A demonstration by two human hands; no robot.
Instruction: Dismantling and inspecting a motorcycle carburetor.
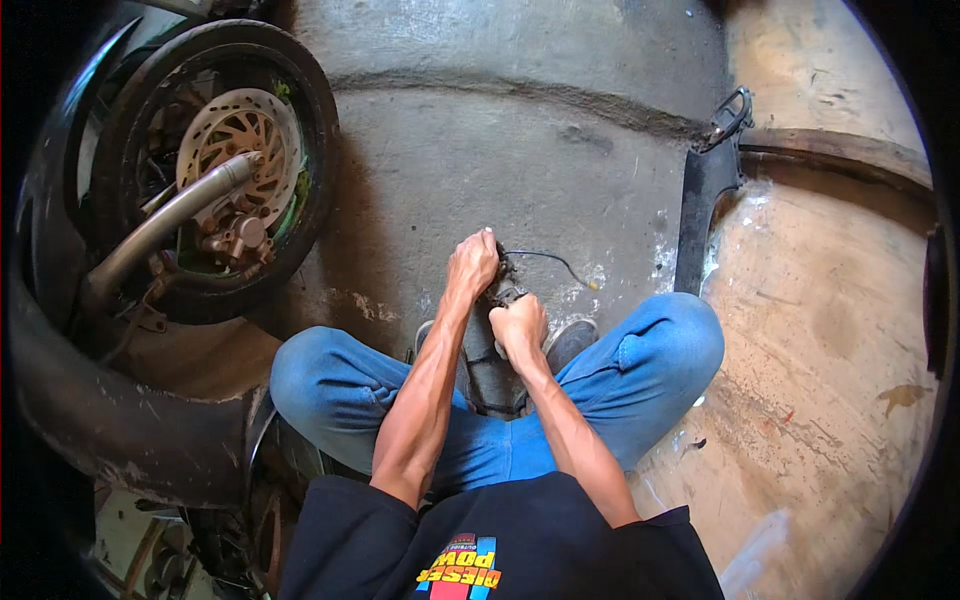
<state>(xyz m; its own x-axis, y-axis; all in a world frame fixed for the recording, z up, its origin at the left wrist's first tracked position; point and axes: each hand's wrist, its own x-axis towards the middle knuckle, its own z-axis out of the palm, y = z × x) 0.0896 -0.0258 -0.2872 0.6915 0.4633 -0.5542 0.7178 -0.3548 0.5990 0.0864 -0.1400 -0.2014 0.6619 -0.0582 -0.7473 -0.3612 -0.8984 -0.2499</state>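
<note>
A small dark, greasy metal part lies between my hands, low over the floor in front of my crossed legs. My left hand is closed around its far left side, thumb on top. My right hand forms a fist at its near right side; whatever is inside the fingers is hidden. A thin black cable runs out from the part to the right and ends in a yellowish tip. Below my hands, a dark rounded object sits between my shoes; its kind is unclear.
On the left stands a motorcycle front wheel with a brake disc and a silver fork tube, next to dark bodywork. At the right, a long black plastic piece lies against a wooden edge.
</note>
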